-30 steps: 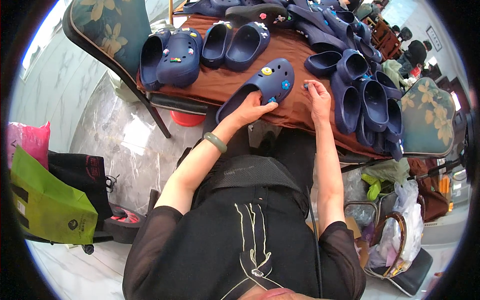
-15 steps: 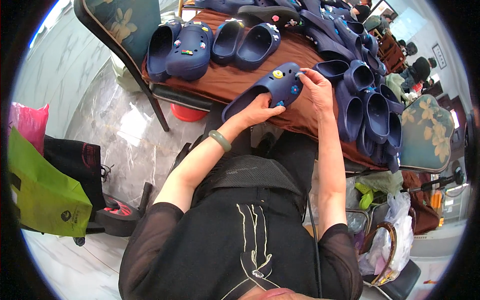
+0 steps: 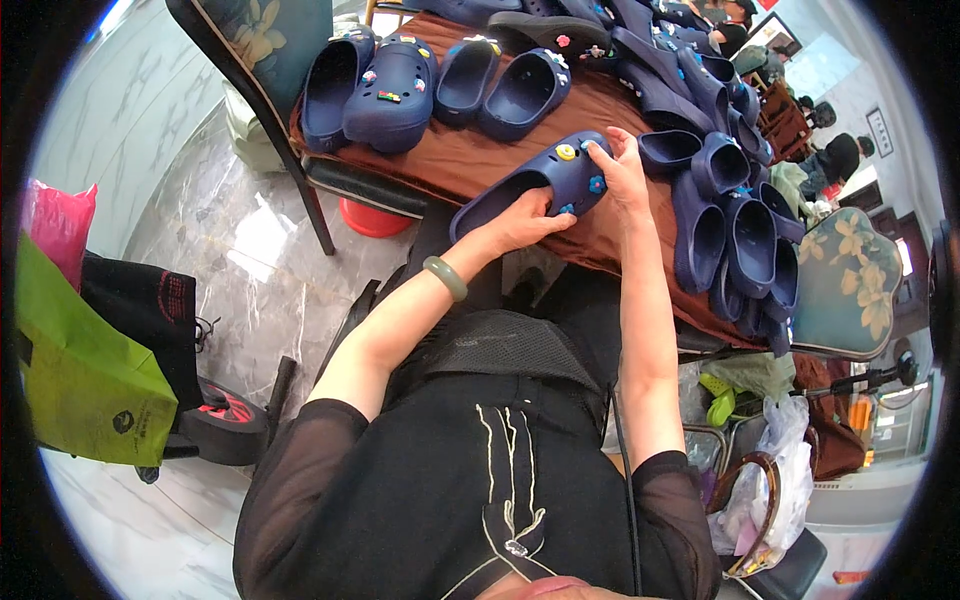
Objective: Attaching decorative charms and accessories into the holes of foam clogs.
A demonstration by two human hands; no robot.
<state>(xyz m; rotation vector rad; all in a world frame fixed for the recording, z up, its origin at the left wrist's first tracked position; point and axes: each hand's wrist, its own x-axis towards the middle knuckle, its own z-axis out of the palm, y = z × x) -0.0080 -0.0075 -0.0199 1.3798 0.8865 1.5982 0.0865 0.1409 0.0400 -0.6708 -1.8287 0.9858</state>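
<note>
A navy clog [image 3: 553, 172] is held above the near edge of the brown-covered table. My left hand [image 3: 520, 222] grips its side, the fingers inside the opening and the thumb on the outer wall. On its upper sit a yellow round charm [image 3: 567, 152] and a blue flower charm [image 3: 597, 184], with another blue charm [image 3: 568, 210] near my left thumb. At the toe, my right hand [image 3: 626, 178] closes on the clog, thumb pressed on top and fingers behind it. The spot under that thumb is mostly hidden.
Clogs with charms [image 3: 390, 95] stand in a row at the back left. Several more clogs [image 3: 752, 235] are piled along the right side. The brown cloth [image 3: 450, 165] covers the table. Flowered chairs [image 3: 845, 280] flank it, and a red basin [image 3: 375, 215] sits below.
My right hand has gone from a fingertip pinch at the clog's toe to a thumb press on its upper, the fingers behind the toe. The left hand keeps its grip.
</note>
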